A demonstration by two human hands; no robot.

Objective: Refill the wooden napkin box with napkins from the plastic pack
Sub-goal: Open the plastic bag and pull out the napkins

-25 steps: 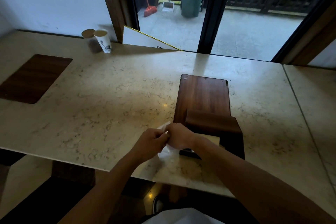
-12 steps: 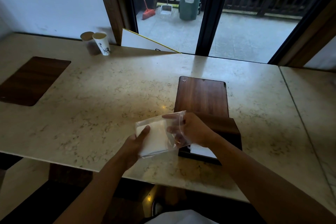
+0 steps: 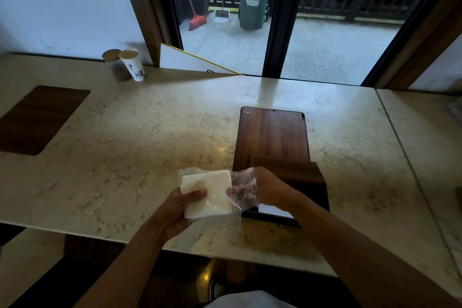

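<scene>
The left hand (image 3: 178, 209) has its grip closed on a square stack of white paper napkins (image 3: 208, 192), thumb lying across the top of the stack near its left edge and the fingers hidden beneath. The right hand (image 3: 268, 189) pinches the loose, crinkled open end of the clear plastic pack (image 3: 243, 189), which trails off the right side of the stack; a thin film of the same plastic also shows at the stack's far left corner. The top napkin's left corner is folded up slightly. The stack is held just above the pale marble-patterned tabletop (image 3: 150, 137), close to its near edge and just left of the dark wooden napkin box (image 3: 287, 175). White napkin paper shows at the box's near end, and the box sits on a long brown wooden board (image 3: 272, 137). At the far left stand a white printed paper cup (image 3: 132, 65) and a brown cup (image 3: 113, 64), touching.
</scene>
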